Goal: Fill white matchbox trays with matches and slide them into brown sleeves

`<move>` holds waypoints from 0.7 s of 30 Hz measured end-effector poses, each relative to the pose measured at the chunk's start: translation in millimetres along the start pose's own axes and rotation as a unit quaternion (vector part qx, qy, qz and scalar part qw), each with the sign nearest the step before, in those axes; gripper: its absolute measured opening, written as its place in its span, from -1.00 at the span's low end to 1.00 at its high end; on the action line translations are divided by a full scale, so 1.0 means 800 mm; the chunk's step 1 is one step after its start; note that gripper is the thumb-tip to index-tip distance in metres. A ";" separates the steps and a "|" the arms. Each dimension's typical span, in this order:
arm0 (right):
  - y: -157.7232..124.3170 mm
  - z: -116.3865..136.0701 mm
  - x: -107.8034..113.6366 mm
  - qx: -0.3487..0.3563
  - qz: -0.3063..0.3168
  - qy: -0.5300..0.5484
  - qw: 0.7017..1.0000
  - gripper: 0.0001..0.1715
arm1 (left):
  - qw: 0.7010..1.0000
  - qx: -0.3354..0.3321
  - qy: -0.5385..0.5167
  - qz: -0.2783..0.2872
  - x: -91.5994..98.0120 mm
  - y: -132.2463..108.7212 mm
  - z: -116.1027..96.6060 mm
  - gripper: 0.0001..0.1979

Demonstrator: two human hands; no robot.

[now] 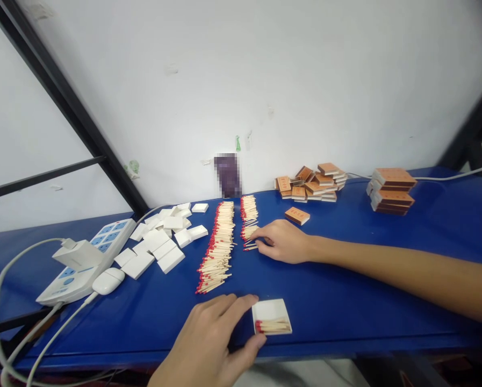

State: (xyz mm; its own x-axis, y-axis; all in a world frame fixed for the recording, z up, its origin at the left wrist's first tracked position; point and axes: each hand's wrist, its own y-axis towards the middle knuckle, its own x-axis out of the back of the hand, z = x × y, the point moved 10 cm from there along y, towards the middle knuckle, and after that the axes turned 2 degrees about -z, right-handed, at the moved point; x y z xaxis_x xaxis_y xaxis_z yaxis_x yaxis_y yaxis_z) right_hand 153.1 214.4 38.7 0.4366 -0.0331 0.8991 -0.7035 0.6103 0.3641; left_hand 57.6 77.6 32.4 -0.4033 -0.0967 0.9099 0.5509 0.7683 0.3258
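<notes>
My left hand (pixel 212 338) rests near the table's front edge, fingers curled round the left side of a small white matchbox tray (pixel 271 312) with a few red-tipped matches in it. My right hand (pixel 279 241) reaches forward to a short row of matches (pixel 249 220), fingertips pinching several of them. A longer row of matches (pixel 218 247) lies just to the left of it. One closed orange matchbox (pixel 297 215) lies just behind my right hand.
A blue table (pixel 345 290) carries a heap of white empty trays (pixel 160 242), a white power strip (pixel 87 258) with plug and cables at left, a pile of orange matchboxes (pixel 313 183) and a stack of orange packs (pixel 390 191) by the white wall.
</notes>
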 end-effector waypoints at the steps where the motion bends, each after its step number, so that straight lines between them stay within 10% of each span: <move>1: 0.000 0.003 -0.001 0.014 0.003 0.007 1.000 -0.65 | 1.000 0.000 0.000 -0.002 0.000 0.000 0.000 -0.62; 21: 0.001 -0.001 -0.003 0.000 -0.002 0.024 1.000 -0.76 | 1.000 -0.003 0.003 -0.003 0.000 -0.001 -0.001 -0.60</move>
State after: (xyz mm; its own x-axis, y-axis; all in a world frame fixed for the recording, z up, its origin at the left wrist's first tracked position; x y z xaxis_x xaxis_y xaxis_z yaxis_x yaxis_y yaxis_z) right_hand 152.2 215.5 36.3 0.4662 0.0022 0.8847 -0.7019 0.6096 0.3683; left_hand 57.9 76.6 32.3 -0.4028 -0.1052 0.9092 0.5527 0.7638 0.3332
